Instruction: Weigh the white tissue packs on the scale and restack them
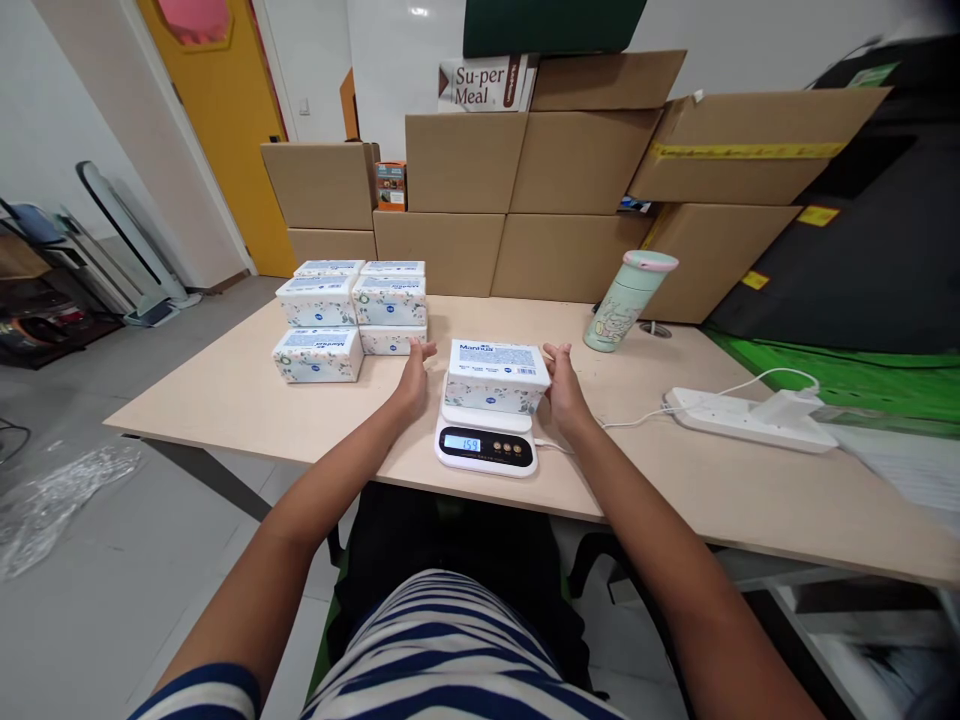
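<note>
A white tissue pack with a floral print and blue lettering lies flat on a white kitchen scale. The scale's lit display seems to read 159. My left hand is open at the left of the scale, fingers apart, with a gap between it and the pack. At the pack's right end is my right hand, open with thumb and fingers apart. It is very close to the pack; I cannot tell whether it touches. More tissue packs of the same kind are stacked beyond my left hand.
A pale green tumbler with a pink lid stands tilted in view at the back right. A white power strip lies on the table at right, its cable running towards the scale. Large cardboard boxes line the back edge.
</note>
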`<state>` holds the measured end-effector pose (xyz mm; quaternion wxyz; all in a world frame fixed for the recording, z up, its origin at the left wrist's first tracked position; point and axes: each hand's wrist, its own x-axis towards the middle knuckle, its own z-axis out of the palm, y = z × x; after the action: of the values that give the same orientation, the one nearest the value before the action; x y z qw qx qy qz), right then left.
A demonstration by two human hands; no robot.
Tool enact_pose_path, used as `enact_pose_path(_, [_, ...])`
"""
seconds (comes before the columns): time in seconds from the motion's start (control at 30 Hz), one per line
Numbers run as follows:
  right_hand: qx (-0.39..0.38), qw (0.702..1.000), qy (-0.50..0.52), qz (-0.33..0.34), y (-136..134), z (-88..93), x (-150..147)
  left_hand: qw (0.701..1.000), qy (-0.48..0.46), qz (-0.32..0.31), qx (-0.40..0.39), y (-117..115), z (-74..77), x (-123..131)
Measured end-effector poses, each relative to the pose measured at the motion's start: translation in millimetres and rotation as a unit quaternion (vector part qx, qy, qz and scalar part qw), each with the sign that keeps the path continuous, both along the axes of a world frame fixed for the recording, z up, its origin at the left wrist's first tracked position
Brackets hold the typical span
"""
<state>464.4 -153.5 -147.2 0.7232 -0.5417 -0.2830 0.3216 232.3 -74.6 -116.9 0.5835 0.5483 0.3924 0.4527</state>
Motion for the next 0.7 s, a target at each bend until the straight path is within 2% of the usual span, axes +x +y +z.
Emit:
enact_pose_path(0.47, [0.006,0.999,-0.047,0.026,0.2,-2.4,0.9,1.0,0.013,0.008,0.012,1.9,-0.7,1.4])
enact_pose_path(0.7, [0.019,0.999,-0.028,0.006,-3.3,0.2,-2.8,1.0,0.022,0.005,0.016,-4.2,4.3,1.6])
